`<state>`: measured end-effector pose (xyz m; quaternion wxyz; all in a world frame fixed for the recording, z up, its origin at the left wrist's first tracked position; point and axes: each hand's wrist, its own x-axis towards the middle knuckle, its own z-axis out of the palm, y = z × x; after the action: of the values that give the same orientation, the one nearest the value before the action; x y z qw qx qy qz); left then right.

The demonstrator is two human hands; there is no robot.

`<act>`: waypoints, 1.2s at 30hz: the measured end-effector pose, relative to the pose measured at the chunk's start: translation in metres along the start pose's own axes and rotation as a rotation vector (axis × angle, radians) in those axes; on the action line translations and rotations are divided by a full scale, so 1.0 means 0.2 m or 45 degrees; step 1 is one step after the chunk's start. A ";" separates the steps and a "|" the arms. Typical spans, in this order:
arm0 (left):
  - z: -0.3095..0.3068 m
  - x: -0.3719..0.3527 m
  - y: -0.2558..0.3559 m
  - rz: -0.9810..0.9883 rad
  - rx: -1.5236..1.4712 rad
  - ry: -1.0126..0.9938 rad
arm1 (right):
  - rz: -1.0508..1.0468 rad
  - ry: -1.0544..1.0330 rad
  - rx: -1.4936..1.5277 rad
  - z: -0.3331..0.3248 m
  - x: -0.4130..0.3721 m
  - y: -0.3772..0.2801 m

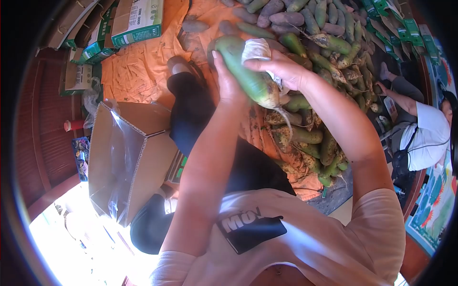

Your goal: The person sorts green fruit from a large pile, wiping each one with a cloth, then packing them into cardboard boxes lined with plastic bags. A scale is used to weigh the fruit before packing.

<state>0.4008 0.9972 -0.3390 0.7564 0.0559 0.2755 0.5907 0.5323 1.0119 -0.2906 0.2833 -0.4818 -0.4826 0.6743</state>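
Observation:
A large green radish [244,76] with a pale, soil-stained root end is held up in front of me. My left hand [227,78] grips it along its left side, the thumb pointing up. In my right hand [281,68] is a white cloth [256,49], pressed against the radish's upper right side. A thin root hangs from the radish's lower end. Behind and to the right lies a big pile of green radishes [307,136], many of them coated with soil.
An open cardboard box [109,157] with clear plastic stands at my left. Green and white cartons [138,21] are at the upper left, more at the upper right. Orange sheeting [138,71] covers the ground. Another person [427,128] sits at the far right beside the pile.

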 end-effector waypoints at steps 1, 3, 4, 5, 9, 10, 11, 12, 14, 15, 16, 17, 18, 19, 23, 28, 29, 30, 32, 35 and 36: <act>-0.01 0.01 0.02 0.047 0.206 0.110 | -0.057 0.030 -0.062 0.01 0.02 0.01; -0.04 0.02 0.04 0.129 0.616 0.332 | -0.168 0.096 -0.185 0.03 0.07 0.07; -0.07 0.04 0.00 0.153 0.508 0.260 | -0.236 0.174 -0.347 0.03 0.09 0.11; -0.08 0.05 -0.01 0.111 0.370 0.253 | -0.303 0.257 -0.505 0.05 0.09 0.13; -0.15 0.09 -0.06 -0.136 0.128 0.072 | -0.053 0.262 0.101 -0.04 0.10 -0.08; -0.14 0.09 -0.07 -0.159 0.080 0.045 | -0.134 0.206 0.088 -0.07 0.19 -0.08; -0.11 0.09 -0.06 -0.174 0.064 0.032 | -0.216 0.158 0.075 -0.09 0.28 -0.09; -0.09 0.08 -0.06 -0.193 0.046 0.019 | -0.162 0.153 -0.170 -0.05 0.32 -0.12; -0.10 0.10 -0.10 -0.206 0.109 0.008 | -0.228 0.193 -0.791 0.00 0.53 -0.03; -0.11 0.13 -0.09 -0.188 0.065 0.007 | -0.135 0.195 -0.941 0.06 0.52 -0.03; -0.14 0.13 -0.10 -0.129 0.012 0.063 | -0.180 0.267 -1.044 0.10 0.46 0.01; -0.13 0.12 -0.08 -0.066 -0.038 0.117 | -0.231 0.338 -1.147 0.14 0.41 0.08; -0.22 0.15 -0.10 0.011 0.015 0.170 | -0.247 0.230 -1.182 0.12 0.38 0.17; -0.24 0.15 -0.09 0.038 0.005 0.223 | -0.243 0.213 -1.237 0.13 0.28 0.18; -0.17 0.09 -0.08 0.100 0.034 0.427 | -0.371 0.350 -1.471 0.19 -0.15 0.22; -0.13 0.13 0.00 0.226 0.041 0.380 | -0.228 0.370 -0.582 -0.03 -0.43 0.43; -0.15 0.16 0.00 0.253 -0.007 0.270 | -0.211 0.432 -0.585 -0.08 -0.44 0.37; -0.09 0.11 0.04 0.183 -0.130 0.223 | -0.193 0.495 -0.586 -0.14 -0.45 0.31; -0.06 0.07 0.04 0.154 -0.157 0.137 | -0.003 0.604 -0.149 -0.18 -0.38 0.17; -0.01 0.04 0.03 0.139 -0.168 0.053 | 0.234 0.253 0.466 -0.16 -0.15 0.06; -0.01 0.03 0.03 0.143 -0.163 0.038 | 0.112 0.180 0.283 -0.08 -0.08 0.07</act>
<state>0.3963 1.0038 -0.3401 0.7198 0.0139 0.2449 0.6494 0.5539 0.9990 -0.2988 0.3383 -0.5145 -0.3621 0.6998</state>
